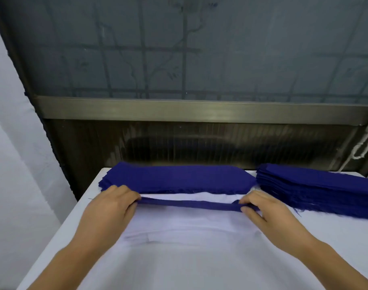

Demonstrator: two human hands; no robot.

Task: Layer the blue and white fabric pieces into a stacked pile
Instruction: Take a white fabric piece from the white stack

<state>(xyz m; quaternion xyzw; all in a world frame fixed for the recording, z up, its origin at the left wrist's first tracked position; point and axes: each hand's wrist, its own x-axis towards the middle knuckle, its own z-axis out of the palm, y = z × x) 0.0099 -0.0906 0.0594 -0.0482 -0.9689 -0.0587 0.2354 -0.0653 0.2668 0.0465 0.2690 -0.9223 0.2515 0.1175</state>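
Note:
A pile of blue fabric pieces [176, 177] lies at the back middle of the white table [199, 268]. In front of it lies a white fabric piece [189, 222]. A narrow edge of one blue piece [189, 204] stretches across the white piece. My left hand [109, 206] pinches its left end. My right hand [266, 210] pinches its right end. A second, taller stack of blue pieces [317, 191] sits at the back right.
A dark wall panel with a metal ledge [199, 110] rises right behind the table. White cloth [15, 164] hangs at the left. A white cord [365, 143] dangles at the right edge.

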